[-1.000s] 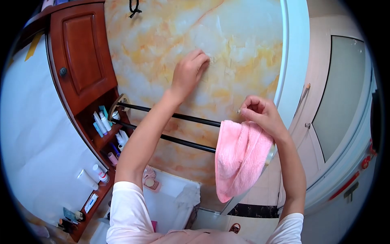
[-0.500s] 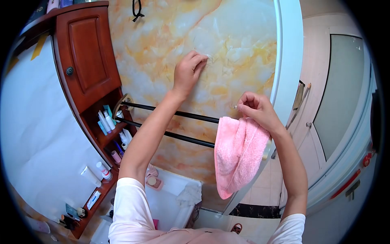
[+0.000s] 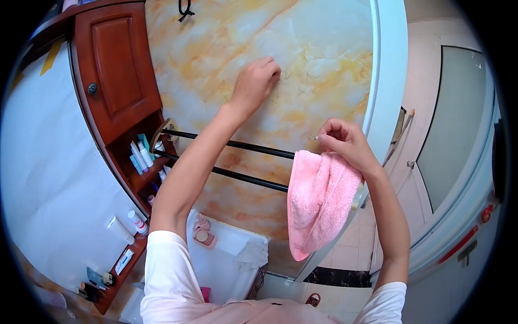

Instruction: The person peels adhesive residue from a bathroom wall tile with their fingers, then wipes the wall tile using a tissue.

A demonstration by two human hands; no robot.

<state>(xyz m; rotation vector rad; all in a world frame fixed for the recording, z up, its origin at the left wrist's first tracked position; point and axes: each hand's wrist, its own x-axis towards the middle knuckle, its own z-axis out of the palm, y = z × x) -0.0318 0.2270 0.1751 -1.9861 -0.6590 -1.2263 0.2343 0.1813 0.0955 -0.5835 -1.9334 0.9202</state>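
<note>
Against the marbled wall, my left hand has its fingers pinched together; whatever they hold, if anything, is hidden. My right hand is lower and to the right, its thumb and forefinger closed on a tiny pale object too small to identify. Just below that hand, a pink towel hangs over the right end of a rack with two black bars. My left forearm crosses in front of the bars.
A red-brown cabinet and shelves with tubes and bottles stand at the left, beside a paper-covered surface. Below is a white basin. A white door frame and a door are at the right.
My left hand has shifted slightly on the wall, its fingers now curled in more. My right hand keeps its pinch beside the towel. The camera view has moved a little.
</note>
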